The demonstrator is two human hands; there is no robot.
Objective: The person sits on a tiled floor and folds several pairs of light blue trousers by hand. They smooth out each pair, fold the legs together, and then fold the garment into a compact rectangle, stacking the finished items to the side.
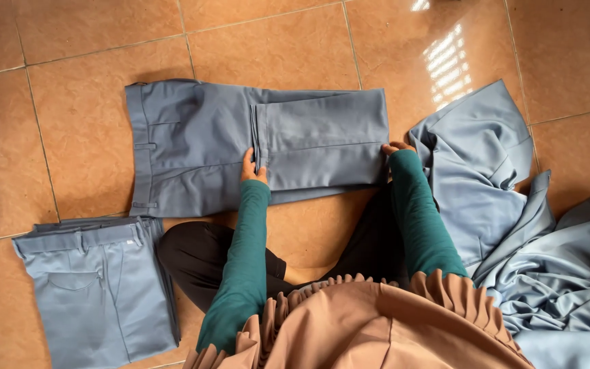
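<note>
Folded stack of grey-blue cotton trousers lies on the orange tiled floor, bottom left. Another pair of grey-blue trousers lies flat mid-floor, legs folded back over the waist. Left hand presses flat on the hem edge, fingers together. Right hand grips the fold at right. Loose heap of light blue fabric far right.

A pair of folded trousers is lying on the tiled floor ahead of the seated person, its legs doubled back over the waist half. The left hand is being rested on the folded-over hem, the right hand at the fold's right edge. A folded stack is lying near left, a loose heap of garments to the right.
</note>
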